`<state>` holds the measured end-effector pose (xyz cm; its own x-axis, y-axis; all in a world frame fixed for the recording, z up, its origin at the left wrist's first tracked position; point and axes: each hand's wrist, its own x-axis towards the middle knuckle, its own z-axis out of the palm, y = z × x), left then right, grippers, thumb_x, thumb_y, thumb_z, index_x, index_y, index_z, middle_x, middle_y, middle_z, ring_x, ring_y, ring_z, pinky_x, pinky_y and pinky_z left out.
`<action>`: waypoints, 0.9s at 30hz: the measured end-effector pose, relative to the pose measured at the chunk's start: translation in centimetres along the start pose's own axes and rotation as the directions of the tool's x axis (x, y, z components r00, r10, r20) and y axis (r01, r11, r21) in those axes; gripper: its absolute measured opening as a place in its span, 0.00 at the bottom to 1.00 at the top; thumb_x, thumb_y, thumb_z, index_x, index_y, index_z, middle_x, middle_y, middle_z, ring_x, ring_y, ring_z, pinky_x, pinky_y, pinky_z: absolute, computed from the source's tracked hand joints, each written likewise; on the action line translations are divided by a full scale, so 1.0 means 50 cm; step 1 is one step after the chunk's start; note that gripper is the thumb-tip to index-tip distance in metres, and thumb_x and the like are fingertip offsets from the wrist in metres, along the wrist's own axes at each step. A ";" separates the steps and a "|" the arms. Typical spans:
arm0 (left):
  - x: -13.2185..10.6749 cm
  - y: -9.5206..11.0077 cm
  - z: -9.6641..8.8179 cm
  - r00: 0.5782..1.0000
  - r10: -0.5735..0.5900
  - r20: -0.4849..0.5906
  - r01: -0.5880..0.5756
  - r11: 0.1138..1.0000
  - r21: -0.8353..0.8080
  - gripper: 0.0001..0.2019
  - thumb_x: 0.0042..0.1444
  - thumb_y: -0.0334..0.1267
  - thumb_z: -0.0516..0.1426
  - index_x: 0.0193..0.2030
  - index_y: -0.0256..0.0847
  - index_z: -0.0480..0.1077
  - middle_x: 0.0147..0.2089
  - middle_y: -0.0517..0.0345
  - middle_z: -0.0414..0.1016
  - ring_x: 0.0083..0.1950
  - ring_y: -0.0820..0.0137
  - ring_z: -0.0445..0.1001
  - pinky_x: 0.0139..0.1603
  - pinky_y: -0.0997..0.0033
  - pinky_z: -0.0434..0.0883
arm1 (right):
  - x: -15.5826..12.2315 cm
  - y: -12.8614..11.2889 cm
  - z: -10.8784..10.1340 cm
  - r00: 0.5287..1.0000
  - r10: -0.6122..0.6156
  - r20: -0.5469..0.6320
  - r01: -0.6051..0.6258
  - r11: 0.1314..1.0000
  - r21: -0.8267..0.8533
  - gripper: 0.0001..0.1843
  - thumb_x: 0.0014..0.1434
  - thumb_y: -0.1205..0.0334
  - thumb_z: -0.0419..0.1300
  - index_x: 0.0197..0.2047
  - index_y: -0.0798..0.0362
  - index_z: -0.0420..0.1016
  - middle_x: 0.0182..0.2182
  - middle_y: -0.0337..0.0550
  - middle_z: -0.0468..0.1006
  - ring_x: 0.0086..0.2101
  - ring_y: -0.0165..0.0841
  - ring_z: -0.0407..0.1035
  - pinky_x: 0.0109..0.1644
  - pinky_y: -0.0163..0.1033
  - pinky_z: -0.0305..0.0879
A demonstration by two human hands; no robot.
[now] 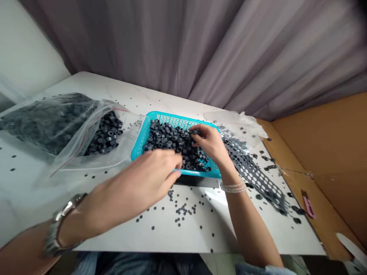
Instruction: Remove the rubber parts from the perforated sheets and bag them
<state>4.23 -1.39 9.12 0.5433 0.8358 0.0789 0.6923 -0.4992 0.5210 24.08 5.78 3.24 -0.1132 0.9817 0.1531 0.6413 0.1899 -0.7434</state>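
Observation:
A turquoise mesh basket [172, 118] on the white table holds a heap of small black rings [169, 139]. My right hand [210, 144] rests inside the basket at its right side, fingers curled and pinching a black ring at the fingertips. A beaded bracelet circles that wrist. My left hand [143, 185], with a metal watch on the wrist, hovers at the basket's near edge, fingers drawn together and pointing into the heap; what they hold, if anything, is hidden.
A clear plastic bag [71, 130] full of black rings lies open at the left. Black punched sheets [255, 172] lie to the right of the basket. Tiny black discs [180, 208] are scattered over the table [172, 236]. Cardboard [329, 152] stands at the right; a grey curtain hangs behind.

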 end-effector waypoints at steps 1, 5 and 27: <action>-0.012 -0.013 0.019 0.997 0.019 0.072 -0.020 1.000 0.010 0.09 0.61 0.37 0.51 0.36 0.44 0.72 0.35 0.59 0.74 0.35 0.70 0.72 0.36 0.69 0.66 | -0.001 0.001 0.002 1.000 0.001 0.008 -0.001 1.000 0.003 0.14 0.54 0.65 0.55 0.42 0.55 0.76 0.33 0.43 0.74 0.28 0.28 0.68 0.29 0.34 0.72; -0.085 -0.057 0.085 0.992 -0.030 0.125 0.023 0.998 0.062 0.13 0.63 0.36 0.47 0.35 0.42 0.72 0.37 0.56 0.74 0.36 0.69 0.73 0.38 0.66 0.65 | -0.002 0.001 0.005 1.000 -0.003 0.029 0.002 0.999 0.036 0.13 0.55 0.64 0.56 0.41 0.57 0.77 0.31 0.43 0.73 0.29 0.29 0.66 0.28 0.34 0.72; 0.125 -0.002 0.033 0.881 -0.446 -0.155 -0.113 0.119 -0.986 0.07 0.52 0.25 0.54 0.24 0.36 0.65 0.36 0.47 0.74 0.43 0.66 0.77 0.46 0.69 0.75 | -0.001 0.005 -0.031 0.945 -0.120 0.303 0.197 0.950 -0.241 0.10 0.51 0.73 0.57 0.36 0.53 0.76 0.34 0.43 0.79 0.34 0.35 0.73 0.41 0.42 0.67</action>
<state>8.34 3.50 8.13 0.0961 0.9949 -0.0310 -0.4473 0.0710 0.8916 25.44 5.76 4.05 -0.4139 0.9096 0.0361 0.7698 0.3709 -0.5195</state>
